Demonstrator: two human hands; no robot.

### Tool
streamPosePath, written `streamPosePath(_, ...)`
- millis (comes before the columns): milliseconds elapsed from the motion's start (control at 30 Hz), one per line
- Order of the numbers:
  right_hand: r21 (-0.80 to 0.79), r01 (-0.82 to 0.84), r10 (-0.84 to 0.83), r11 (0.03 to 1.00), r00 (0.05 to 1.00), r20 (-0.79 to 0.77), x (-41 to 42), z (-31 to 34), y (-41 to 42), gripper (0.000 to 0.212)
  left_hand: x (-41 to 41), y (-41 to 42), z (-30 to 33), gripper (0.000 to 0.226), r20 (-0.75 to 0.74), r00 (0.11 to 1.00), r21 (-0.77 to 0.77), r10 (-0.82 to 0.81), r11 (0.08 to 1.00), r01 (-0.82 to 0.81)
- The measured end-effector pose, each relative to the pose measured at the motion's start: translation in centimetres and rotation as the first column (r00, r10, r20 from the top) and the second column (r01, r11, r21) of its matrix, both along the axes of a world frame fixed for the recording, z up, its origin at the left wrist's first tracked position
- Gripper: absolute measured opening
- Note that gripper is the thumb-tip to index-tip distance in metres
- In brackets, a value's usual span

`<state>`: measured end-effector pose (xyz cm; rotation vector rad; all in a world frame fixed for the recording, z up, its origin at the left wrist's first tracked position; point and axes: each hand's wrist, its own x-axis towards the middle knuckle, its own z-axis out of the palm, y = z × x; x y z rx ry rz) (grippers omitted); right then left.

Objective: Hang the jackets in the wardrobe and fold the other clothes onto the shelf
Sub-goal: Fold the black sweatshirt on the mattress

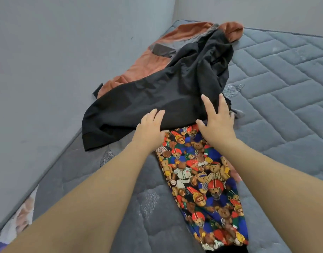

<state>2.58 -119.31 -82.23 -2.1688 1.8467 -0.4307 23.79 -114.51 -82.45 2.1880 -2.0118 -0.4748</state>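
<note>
Three garments on a grey quilted mattress (277,84). Black garment (157,92): spread crumpled at centre, overlapping the other two. Rust-orange garment (149,68): beneath it, toward the wall (47,52). Teddy-bear print garment (200,179): its far end tucked under the black one, the rest running back toward the person. Left hand (149,128): fingers straight, resting on the black garment's near edge. Right hand (217,119): fingers spread flat on the same edge, just beside the left, gripping nothing.
</note>
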Motion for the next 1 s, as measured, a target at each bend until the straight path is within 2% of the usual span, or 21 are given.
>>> streamPosePath(67,0.096,0.014,-0.004,0.995,0.994,-0.107,-0.1,-3.4,-2.8,0.078,-0.7,-2.1,-4.3,0.073,0.015,0.999,0.072,0.037,0.997,-0.038)
streamPosePath(100,0.115,0.025,-0.008,0.993,0.989,-0.147,-0.3,-5.2,-3.5,0.078,-1.2,-2.2,-6.4,0.071,0.061,0.996,0.045,0.066,0.997,-0.069)
streamPosePath(233,-0.153,0.024,-0.041,0.988,0.993,-0.109,-1.0,-10.6,-3.7,0.066,-1.7,-1.4,-12.0,0.058,0.175,0.974,-0.330,0.141,0.941,-0.077)
streamPosePath(367,-0.190,0.020,-0.040,0.981,0.994,-0.100,-0.8,-10.9,-3.7,0.062,-1.6,-1.5,-11.9,0.054,0.183,0.970,-0.322,0.157,0.942,-0.092)
streamPosePath(633,-0.163,0.019,-0.035,0.986,0.995,-0.098,-0.8,-10.8,-4.1,0.067,-1.8,-1.7,-11.8,0.049,0.204,0.966,-0.294,0.160,0.951,-0.096)
streamPosePath(833,-0.179,-0.016,0.011,0.984,0.999,-0.031,-1.0,-10.6,-4.1,0.038,-1.7,-1.9,-11.6,0.047,0.153,0.975,-0.357,0.160,0.929,-0.096)
streamPosePath(1000,-0.251,-0.008,0.018,0.968,0.999,0.039,-1.1,-9.7,-4.0,0.025,-2.1,-1.8,-11.0,0.042,0.055,0.983,-0.398,0.175,0.907,-0.140)
